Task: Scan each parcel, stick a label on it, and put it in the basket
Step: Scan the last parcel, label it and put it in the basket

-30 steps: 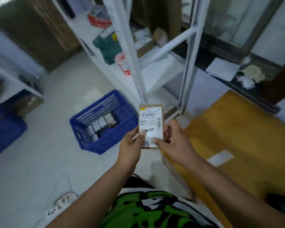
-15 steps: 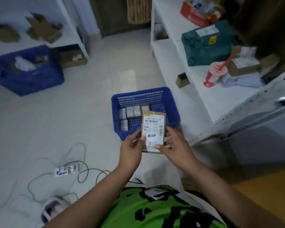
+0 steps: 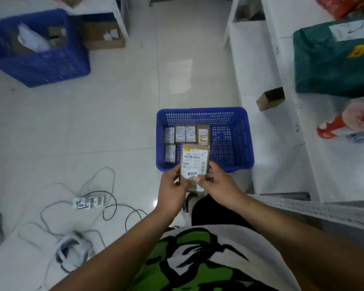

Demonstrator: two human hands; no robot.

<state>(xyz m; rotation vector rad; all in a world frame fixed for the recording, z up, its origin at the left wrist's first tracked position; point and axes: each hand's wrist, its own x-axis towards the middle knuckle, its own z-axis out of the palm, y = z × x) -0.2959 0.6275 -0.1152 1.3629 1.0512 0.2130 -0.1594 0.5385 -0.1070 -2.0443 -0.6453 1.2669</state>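
Five small labelled parcels [image 3: 187, 134] already lie in the blue basket [image 3: 229, 141] on the floor, four in a row along the far side of its floor and one below them at about 8 o'clock, so a good part of the work seems done. A sixth parcel [image 3: 194, 164], a flat brown one, is held over the near rim of the basket, at about 6 o'clock of it. The left hand [image 3: 172, 185] pinches its left edge, and the right hand [image 3: 221, 185] pinches its right edge, with both thumbs pressed on the lower part of the white label [image 3: 194, 162]. This label already sits on the parcel, so what remains for it is probably only to put it into the basket; whether it was scanned cannot be told. How many parcels still wait is not visible. On the label there are a barcode, a line of digits too blurred to read surely, a yellow mark at the top left corner, and the large characters 退回件. A green package [image 3: 332, 59] on the white shelf at 2 o'clock carries a white label and a yellow sticker, both unreadable.
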